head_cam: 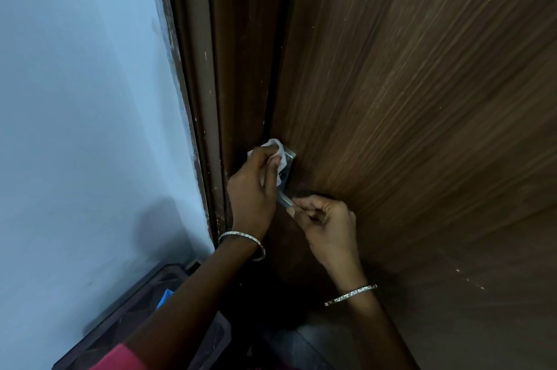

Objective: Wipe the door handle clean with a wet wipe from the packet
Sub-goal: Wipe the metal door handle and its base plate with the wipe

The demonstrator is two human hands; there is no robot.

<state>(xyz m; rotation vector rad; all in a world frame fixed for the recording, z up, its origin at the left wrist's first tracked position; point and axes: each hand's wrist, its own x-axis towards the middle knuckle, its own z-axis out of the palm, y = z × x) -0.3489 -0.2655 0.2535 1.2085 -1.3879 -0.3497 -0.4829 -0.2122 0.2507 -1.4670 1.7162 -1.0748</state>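
Left hand [253, 191]: clenched on a bunched white wet wipe [275, 148], pressing it to the upper end of the metal door handle [287, 176], evidently to scrub the plate. Right hand [324, 219]: fingers pinching the handle's free lower end, seemingly to steady it. Handle sits on the brown door [407, 98], just beside the frame [211, 98]; packet not identifiable.
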